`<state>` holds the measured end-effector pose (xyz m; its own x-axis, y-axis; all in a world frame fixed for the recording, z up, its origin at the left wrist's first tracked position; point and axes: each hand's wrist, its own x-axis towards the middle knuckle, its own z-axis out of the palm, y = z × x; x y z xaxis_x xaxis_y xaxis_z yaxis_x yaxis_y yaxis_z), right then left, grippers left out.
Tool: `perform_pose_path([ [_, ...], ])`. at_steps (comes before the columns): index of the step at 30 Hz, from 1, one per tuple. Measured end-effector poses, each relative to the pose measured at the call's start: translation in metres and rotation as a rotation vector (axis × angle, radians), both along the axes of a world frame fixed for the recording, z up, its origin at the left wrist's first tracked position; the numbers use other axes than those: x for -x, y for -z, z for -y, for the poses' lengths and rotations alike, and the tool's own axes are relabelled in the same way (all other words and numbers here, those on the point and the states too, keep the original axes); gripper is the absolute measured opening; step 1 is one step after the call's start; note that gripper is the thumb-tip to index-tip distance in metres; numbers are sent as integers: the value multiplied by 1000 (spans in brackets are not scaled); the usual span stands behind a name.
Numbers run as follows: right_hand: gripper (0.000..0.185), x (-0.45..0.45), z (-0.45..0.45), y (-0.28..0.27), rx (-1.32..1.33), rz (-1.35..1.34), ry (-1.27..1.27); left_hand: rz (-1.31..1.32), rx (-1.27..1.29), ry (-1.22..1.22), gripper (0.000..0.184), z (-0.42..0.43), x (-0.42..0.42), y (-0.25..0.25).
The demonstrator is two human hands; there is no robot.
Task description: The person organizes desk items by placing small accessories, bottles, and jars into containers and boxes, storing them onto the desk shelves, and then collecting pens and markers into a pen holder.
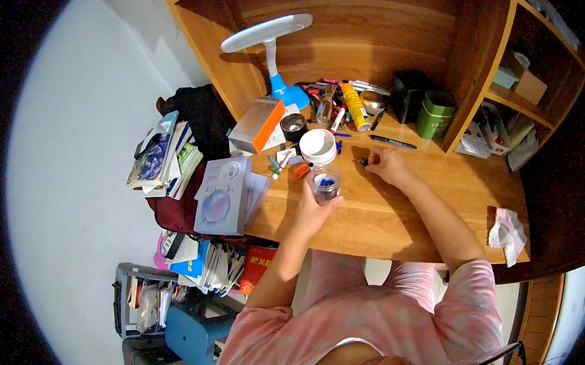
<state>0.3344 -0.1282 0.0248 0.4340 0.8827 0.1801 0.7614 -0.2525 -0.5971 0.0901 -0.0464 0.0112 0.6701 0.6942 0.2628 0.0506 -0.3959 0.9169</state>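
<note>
Left hand (pixel 315 209) holds one jar (pixel 326 185); right hand (pixel 389 167) touches one blue piece (pixel 364 161).

Just one cam, head-worn, super wide: looks forward and down, desk (pixel 372 218) pretty near mid-frame, wearer's own torso (pixel 377 316) filling the bottom middle.

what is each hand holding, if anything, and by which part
Left hand: a clear round jar with blue pieces, by its side wall. Right hand: a small dark item at the grip; hold unclear.
</note>
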Motion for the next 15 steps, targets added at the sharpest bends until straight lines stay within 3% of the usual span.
perform_pose_path([
  [8, 19, 67, -16, -44, -432, -236, -197, 51, 24, 24, 83, -8, -2, 19],
  [15, 20, 97, -23, -57, -353, -209, -265, -9, -21, 2, 86, -8, 0, 16],
])
